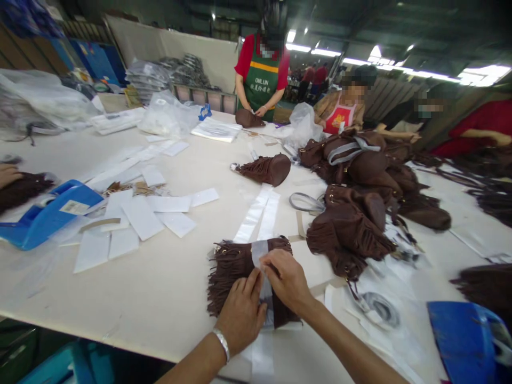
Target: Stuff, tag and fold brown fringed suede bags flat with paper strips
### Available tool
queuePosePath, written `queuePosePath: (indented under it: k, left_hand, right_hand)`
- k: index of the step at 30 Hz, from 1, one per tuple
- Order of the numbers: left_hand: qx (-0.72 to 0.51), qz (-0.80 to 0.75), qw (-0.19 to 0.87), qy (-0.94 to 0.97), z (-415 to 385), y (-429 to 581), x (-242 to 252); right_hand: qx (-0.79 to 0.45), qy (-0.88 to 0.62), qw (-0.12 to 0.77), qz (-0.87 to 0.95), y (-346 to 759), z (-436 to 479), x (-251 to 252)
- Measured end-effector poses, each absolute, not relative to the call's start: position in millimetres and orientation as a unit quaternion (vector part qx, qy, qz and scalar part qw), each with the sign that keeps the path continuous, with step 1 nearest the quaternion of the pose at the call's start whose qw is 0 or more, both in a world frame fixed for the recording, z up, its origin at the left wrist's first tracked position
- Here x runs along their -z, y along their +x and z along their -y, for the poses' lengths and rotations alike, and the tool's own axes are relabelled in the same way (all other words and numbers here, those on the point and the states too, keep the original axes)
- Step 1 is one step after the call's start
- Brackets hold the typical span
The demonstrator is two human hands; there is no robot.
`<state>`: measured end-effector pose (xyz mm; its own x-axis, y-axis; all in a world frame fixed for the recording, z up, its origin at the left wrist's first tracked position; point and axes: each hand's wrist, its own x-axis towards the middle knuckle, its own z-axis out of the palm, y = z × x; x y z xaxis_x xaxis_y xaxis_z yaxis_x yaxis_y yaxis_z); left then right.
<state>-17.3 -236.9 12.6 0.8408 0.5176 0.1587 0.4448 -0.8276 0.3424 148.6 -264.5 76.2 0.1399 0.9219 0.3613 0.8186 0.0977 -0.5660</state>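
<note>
A brown fringed bag lies flat on the white table in front of me. A white paper strip runs across its middle. My left hand, with a silver bracelet on the wrist, lies on the bag with its fingers pressed flat beside the strip. My right hand is curled over the strip, pinching it against the bag. More white strips lie just beyond the bag.
A heap of brown fringed bags fills the right side; one bag lies alone mid-table. White paper sheets and a blue tape dispenser lie left. Several people work at the far and right edges. A blue tray sits lower right.
</note>
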Motion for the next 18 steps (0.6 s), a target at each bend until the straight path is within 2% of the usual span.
queuePosePath:
  k: [6,18]
  left_hand:
    - [-0.136,-0.272,0.165,0.938,240,-19,-10]
    - [-0.167,-0.285,0.245,0.912,235,-21,-9]
  right_hand:
    - [-0.068,-0.653,0.348,0.669,145,287,-44]
    - [-0.038,-0.640,0.317,0.699,144,288,-30]
